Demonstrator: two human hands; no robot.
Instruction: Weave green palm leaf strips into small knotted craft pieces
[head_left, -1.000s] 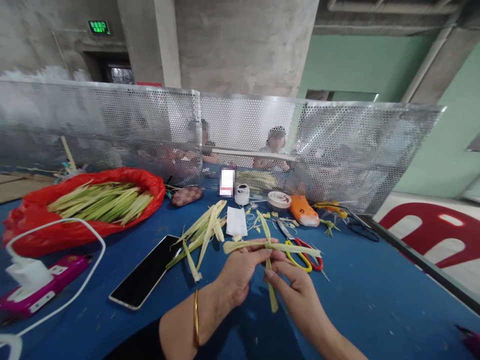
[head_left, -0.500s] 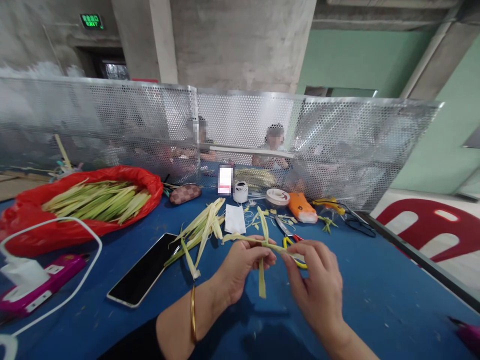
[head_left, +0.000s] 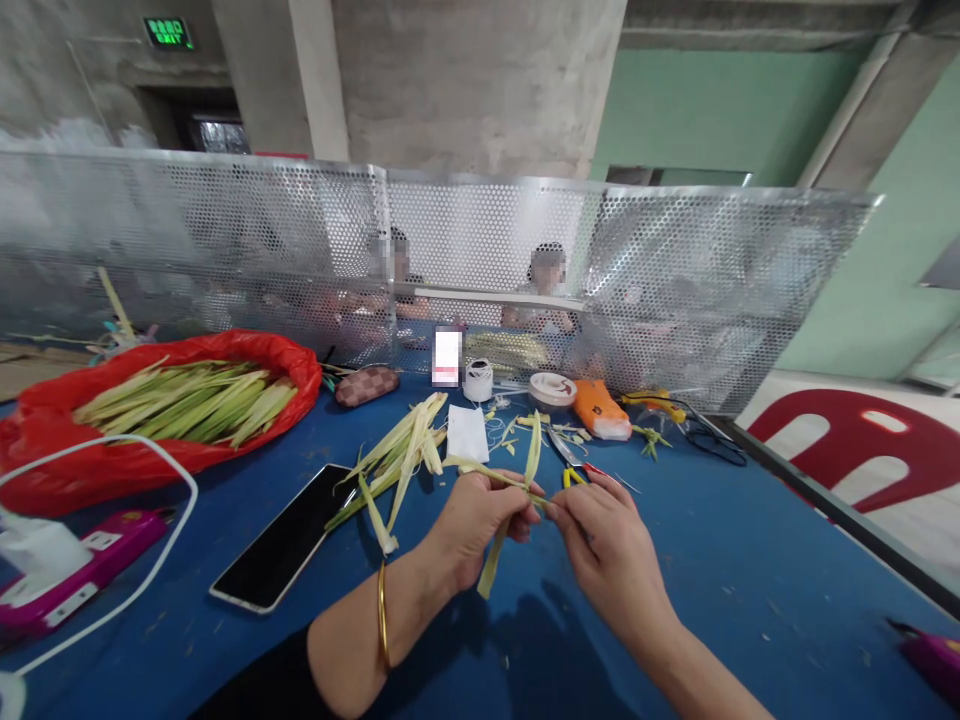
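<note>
The left hand [head_left: 487, 515] pinches crossed leaf strips [head_left: 533, 452] near their crossing, above the blue table [head_left: 720, 580]; the right hand's [head_left: 611, 535] fingers grasp the right-pointing strip. Farther lie scissors [head_left: 565, 450], then a perforated metal screen [head_left: 480, 230].

I watch through one head-worn camera, facing forward and down across the nearby blue surface [head_left: 720, 560] toward the perforated metal screen [head_left: 480, 230] behind it.
</note>
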